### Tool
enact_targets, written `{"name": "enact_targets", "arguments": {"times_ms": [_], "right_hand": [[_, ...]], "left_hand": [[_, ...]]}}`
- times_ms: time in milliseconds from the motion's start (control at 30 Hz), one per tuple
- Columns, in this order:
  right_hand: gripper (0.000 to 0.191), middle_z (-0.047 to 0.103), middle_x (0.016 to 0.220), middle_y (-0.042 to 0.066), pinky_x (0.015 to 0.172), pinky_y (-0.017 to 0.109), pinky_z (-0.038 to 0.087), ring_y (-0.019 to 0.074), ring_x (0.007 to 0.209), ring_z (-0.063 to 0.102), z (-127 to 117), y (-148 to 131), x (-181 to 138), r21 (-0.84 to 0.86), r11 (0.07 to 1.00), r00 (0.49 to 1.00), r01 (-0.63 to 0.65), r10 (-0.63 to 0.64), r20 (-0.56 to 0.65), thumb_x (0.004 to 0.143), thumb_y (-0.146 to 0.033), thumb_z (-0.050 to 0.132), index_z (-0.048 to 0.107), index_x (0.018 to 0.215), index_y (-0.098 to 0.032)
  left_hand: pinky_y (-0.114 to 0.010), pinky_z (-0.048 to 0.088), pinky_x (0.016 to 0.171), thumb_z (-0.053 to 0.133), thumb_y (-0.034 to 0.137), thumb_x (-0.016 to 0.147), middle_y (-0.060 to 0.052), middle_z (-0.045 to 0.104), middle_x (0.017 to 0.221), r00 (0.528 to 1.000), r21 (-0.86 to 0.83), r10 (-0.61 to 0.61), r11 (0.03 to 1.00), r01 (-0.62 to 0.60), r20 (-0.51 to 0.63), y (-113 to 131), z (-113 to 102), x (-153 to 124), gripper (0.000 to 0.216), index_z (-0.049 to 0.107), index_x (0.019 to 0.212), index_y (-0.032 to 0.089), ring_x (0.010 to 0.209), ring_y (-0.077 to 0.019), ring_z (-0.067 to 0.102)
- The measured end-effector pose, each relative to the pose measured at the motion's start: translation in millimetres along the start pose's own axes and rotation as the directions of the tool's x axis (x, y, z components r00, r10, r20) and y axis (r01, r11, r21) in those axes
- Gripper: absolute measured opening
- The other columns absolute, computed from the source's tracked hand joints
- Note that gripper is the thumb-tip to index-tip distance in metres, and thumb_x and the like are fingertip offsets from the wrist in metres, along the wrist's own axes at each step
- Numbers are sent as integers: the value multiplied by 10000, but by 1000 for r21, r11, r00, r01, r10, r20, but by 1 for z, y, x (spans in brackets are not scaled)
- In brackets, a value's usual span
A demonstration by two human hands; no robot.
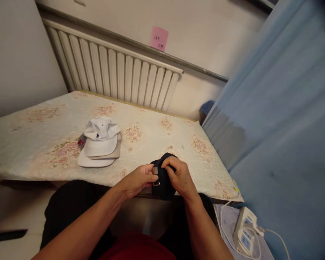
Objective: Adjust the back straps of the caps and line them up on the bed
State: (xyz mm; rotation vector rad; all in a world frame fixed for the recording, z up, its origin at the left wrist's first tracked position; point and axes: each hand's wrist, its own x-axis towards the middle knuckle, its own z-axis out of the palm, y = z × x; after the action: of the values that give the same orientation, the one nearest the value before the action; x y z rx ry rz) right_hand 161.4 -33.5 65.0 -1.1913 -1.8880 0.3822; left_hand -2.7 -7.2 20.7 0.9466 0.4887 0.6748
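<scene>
Now the left hand (137,180) pinches the dark cap (165,186) at its metal buckle (155,170). Just rightward, the right hand (182,177) grips its fabric.

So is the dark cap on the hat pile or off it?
Off: the left hand and right hand hold the dark cap, apart from the hat pile.

Prob. a home rm, rose-print cover (151,141), wall rad. (120,76), lt. blue curtain (271,119), pwr strip (245,231) w/ cord (277,236)
</scene>
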Motion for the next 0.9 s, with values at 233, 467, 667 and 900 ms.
{"name": "enact_targets", "arguments": {"times_ms": [233,467,667,900], "right_hand": [[214,626,868,29,804,329,445,166,860,570,3,-2,1,-36,999,986,26,-31,-162,780,-54,464,607,855,-196],[185,616,929,58,834,389,463,190,910,578,13,-9,-24,-38,999,816,-38,8,-579,823,-106,490,594,949,-193],[260,590,964,67,787,373,487,184,877,570,54,-3,-44,-22,993,848,-115,87,-523,812,-145,532,533,1068,-193],[310,573,935,82,765,384,488,197,876,543,85,19,-42,-158,986,848,-45,-46,-527,804,-119,520,502,1107,-180]], "left_hand": [[-198,405,582,675,177,692,10,553,682,993,-59,96,993,-100,-71,4,8,-1,139,592,795,137,591,-83,508],[-255,469,641,659,188,713,-44,637,798,937,-146,248,946,-289,-248,17,21,6,191,598,888,145,669,-134,588],[-251,492,667,665,176,715,-52,658,881,847,-193,341,875,-445,-407,29,30,11,239,585,938,150,724,-141,619],[-262,488,712,656,175,720,-17,640,825,817,-247,296,854,-458,-494,14,31,11,142,570,832,168,794,-152,620]]}}
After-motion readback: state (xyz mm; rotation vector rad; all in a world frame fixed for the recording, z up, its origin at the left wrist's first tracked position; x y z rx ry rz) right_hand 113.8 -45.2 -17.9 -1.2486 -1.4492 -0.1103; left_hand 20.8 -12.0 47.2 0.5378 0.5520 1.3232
